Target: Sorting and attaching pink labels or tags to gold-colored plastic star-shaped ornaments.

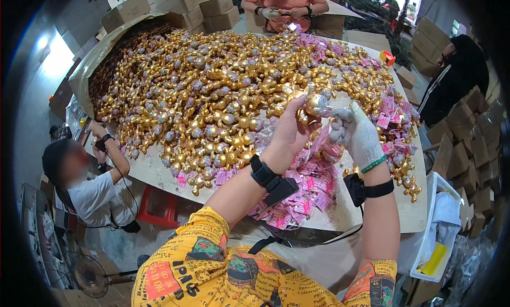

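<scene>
A shiny gold figurine (317,105) with a rounded head is held up over the table in my bare left hand (291,127), thumb and fingers closed around it. Close beside it on the right is my right hand (362,136), in a white knit glove with a green cuff. Its fingers are bent together against the figurine's side, and what they pinch is hidden. Under both hands lies a heap of pink printed tags (305,193). A large pile of similar gold figurines (212,89), some with glittery silvery parts, spreads beyond them.
The pale tabletop (154,171) shows along its near edge. A white bin (438,227) with cloth and a yellow item stands right. A red stool (158,206) is at the left. One person sits left, another stands across the table, and one in dark clothes is at the far right. Cardboard boxes (212,12) are stacked behind.
</scene>
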`<state>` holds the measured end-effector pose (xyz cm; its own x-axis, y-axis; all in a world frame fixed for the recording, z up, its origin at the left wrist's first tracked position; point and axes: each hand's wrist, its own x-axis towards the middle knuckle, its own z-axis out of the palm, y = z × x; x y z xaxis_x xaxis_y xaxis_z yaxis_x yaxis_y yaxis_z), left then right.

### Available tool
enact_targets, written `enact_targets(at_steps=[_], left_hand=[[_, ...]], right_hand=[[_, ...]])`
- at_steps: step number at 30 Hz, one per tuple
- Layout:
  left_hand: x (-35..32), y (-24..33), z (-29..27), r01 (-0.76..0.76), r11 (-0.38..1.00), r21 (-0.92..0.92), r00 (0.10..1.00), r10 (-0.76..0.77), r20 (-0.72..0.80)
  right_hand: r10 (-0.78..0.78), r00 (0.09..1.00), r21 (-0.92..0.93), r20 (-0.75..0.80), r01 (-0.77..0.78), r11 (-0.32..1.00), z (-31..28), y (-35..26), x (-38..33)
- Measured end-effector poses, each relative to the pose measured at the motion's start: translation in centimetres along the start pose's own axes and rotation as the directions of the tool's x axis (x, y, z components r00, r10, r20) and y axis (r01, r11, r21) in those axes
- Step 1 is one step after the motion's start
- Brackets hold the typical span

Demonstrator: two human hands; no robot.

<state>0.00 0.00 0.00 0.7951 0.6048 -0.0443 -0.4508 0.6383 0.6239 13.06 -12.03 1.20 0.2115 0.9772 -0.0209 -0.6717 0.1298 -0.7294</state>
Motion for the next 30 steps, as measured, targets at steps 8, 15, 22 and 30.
enact_targets(at_steps=[8, 15, 22, 30], left_hand=[[0.0, -0.1, 0.6, -0.017, 0.997, -0.070, 0.999, 0.014, -0.038], [-0.3, -0.2, 0.8, -0.023, 0.999, -0.048, 0.999, 0.020, -0.047], [-0.3, -0.5, 0.6, -0.027, 0.999, 0.033, 0.996, 0.030, -0.085], [-0.7, -0.1, 0.4, -0.008, 0.992, 0.127, 0.994, 0.022, -0.107]], right_hand=[[-0.149, 0.964, -0.399, -0.221, 0.050, 0.915, 2.5, -0.2, -1.7], [-0.217, 0.947, -0.733, -0.236, -0.027, 0.679, 3.5, -0.3, -1.8], [-0.434, 0.896, -0.996, 0.091, 0.073, -0.058, 3.5, 0.6, -1.8], [-0.397, 0.912, -0.991, 0.099, 0.127, 0.044, 3.7, 0.3, -1.9]])
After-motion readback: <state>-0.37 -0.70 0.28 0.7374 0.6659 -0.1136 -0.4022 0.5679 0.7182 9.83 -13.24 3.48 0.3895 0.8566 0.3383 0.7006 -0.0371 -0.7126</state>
